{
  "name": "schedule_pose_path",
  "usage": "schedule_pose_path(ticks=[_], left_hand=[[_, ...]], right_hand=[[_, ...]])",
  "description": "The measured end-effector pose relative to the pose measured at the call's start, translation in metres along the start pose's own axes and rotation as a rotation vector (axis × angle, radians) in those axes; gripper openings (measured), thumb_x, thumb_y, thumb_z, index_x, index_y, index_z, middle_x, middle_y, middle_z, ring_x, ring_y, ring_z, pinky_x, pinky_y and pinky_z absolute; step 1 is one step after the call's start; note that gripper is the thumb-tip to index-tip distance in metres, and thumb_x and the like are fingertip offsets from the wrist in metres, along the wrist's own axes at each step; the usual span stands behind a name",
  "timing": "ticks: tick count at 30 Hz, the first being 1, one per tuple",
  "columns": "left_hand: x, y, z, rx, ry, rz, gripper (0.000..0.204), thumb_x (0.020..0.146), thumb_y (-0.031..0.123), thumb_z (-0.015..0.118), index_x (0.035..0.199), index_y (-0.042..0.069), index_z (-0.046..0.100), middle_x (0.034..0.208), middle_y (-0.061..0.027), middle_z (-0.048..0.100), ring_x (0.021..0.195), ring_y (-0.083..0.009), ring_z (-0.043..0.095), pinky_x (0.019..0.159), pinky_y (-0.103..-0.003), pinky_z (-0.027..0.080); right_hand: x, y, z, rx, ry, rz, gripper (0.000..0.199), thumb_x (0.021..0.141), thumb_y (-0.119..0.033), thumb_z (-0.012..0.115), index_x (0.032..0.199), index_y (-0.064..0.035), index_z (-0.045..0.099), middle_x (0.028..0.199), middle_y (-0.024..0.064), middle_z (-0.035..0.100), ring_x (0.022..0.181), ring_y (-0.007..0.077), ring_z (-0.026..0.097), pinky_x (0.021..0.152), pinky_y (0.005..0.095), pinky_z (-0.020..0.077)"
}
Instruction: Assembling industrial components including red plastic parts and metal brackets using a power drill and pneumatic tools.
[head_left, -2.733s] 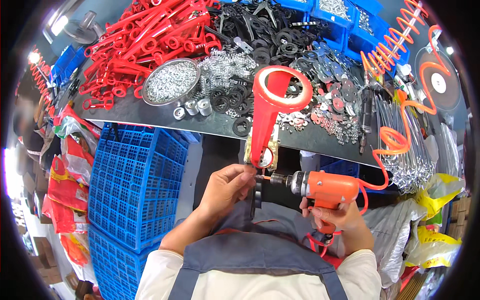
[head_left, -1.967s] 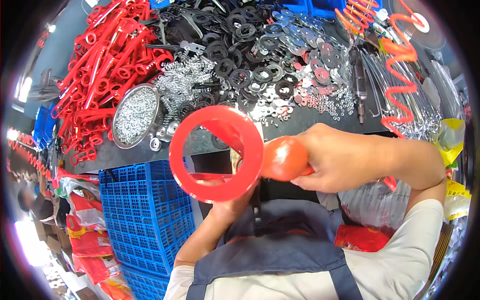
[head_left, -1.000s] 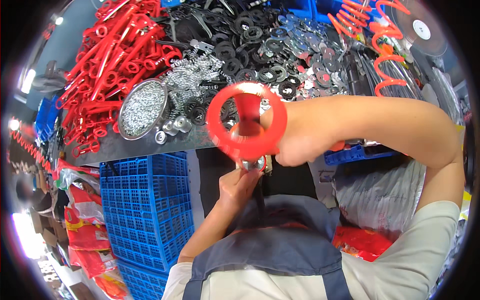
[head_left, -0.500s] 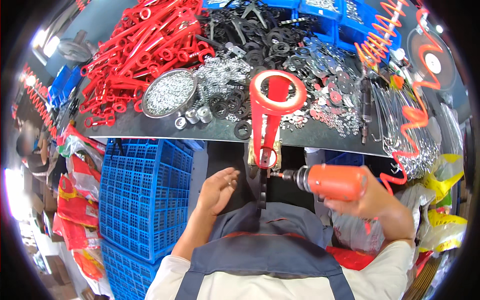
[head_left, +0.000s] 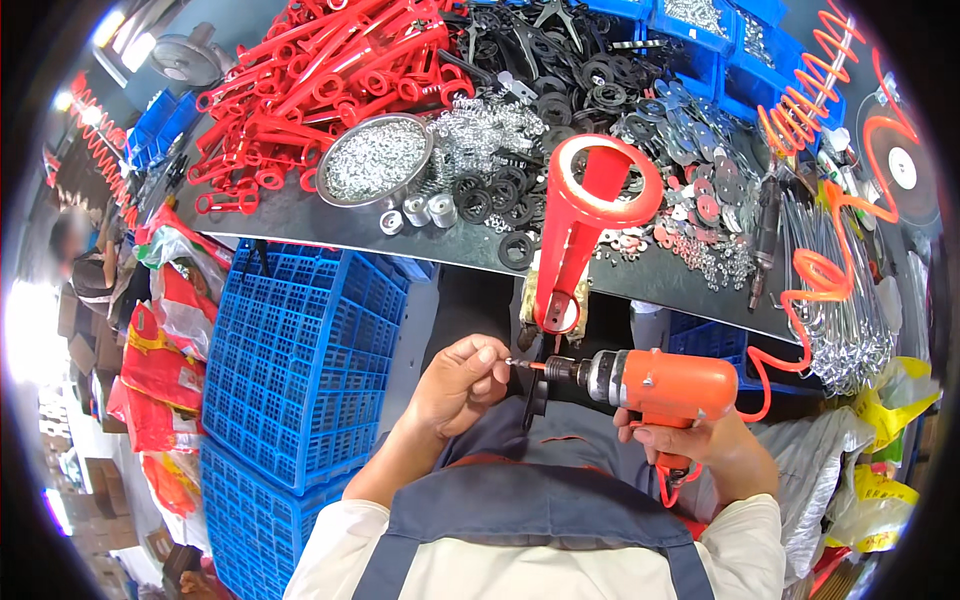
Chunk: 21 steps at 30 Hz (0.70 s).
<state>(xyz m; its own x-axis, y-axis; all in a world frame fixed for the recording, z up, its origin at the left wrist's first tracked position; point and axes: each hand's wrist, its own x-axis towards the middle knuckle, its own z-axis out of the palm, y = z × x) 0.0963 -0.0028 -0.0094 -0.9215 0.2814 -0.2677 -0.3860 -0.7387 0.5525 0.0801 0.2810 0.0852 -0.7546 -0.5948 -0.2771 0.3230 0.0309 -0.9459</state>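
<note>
My right hand (head_left: 682, 440) is wrapped round the handle of an orange power drill (head_left: 680, 384), whose bit points left. The fingers of my left hand (head_left: 462, 382) are pinched together at the tip of the drill bit (head_left: 530, 365). A small metallic piece shows at that tip, too small to name. Just beyond the bit, a red ring-headed handle part (head_left: 570, 255) stands upright in a fixture (head_left: 530, 310) at the table edge, its large ring on top. A dark strip (head_left: 537, 400) hangs below it, partly behind the bit.
Piles of red handle parts (head_left: 330, 75), black rings (head_left: 500, 195) and washers (head_left: 700, 190) cover the dark table (head_left: 340, 225). A metal bowl (head_left: 375, 160) holds small shiny pieces. Blue crates (head_left: 280, 350) stand at left. A red coiled hose (head_left: 820, 280) and metal rods (head_left: 840, 290) are at right.
My left hand has moved right and closed its fingers at the bit's tip. The drill has come slightly lower and nearer to me. The view has shifted left.
</note>
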Motion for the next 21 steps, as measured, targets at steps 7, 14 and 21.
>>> schedule_pose_path(ticks=[7, 14, 21], left_hand=[[0.006, -0.006, -0.01, -0.154, -0.13, 0.019, 0.018, 0.097, 0.017, 0.053, 0.092, 0.001, 0.058, 0.073, -0.0042, 0.055, 0.05, -0.0061, 0.037, 0.045, -0.02, 0.029], [-0.002, -0.002, 0.003, 0.105, 0.114, 0.004, 0.022, 0.097, 0.019, 0.051, 0.094, -0.001, 0.059, 0.073, -0.0041, 0.055, 0.044, -0.0033, 0.037, 0.039, -0.017, 0.029], [-0.001, -0.009, -0.018, -0.147, -0.112, 0.002, 0.023, 0.098, 0.021, 0.051, 0.094, 0.0, 0.06, 0.072, -0.0035, 0.057, 0.04, -0.0022, 0.034, 0.036, -0.017, 0.028]], right_hand=[[0.006, 0.01, -0.001, 0.035, -0.013, -0.027, 0.042, 0.081, 0.001, 0.068, 0.12, -0.0026, 0.054, 0.092, 0.0097, 0.066, 0.08, 0.0153, 0.066, 0.052, 0.0266, 0.0539], [0.011, 0.014, 0.005, 0.068, -0.025, -0.044, 0.04, 0.08, 0.0, 0.069, 0.117, -0.0026, 0.055, 0.09, 0.0099, 0.065, 0.078, 0.016, 0.065, 0.051, 0.0263, 0.0537], [0.013, 0.015, 0.009, 0.095, -0.022, -0.053, 0.036, 0.081, 0.0, 0.068, 0.115, -0.0017, 0.056, 0.09, 0.0099, 0.065, 0.077, 0.0157, 0.065, 0.051, 0.0263, 0.0532]])
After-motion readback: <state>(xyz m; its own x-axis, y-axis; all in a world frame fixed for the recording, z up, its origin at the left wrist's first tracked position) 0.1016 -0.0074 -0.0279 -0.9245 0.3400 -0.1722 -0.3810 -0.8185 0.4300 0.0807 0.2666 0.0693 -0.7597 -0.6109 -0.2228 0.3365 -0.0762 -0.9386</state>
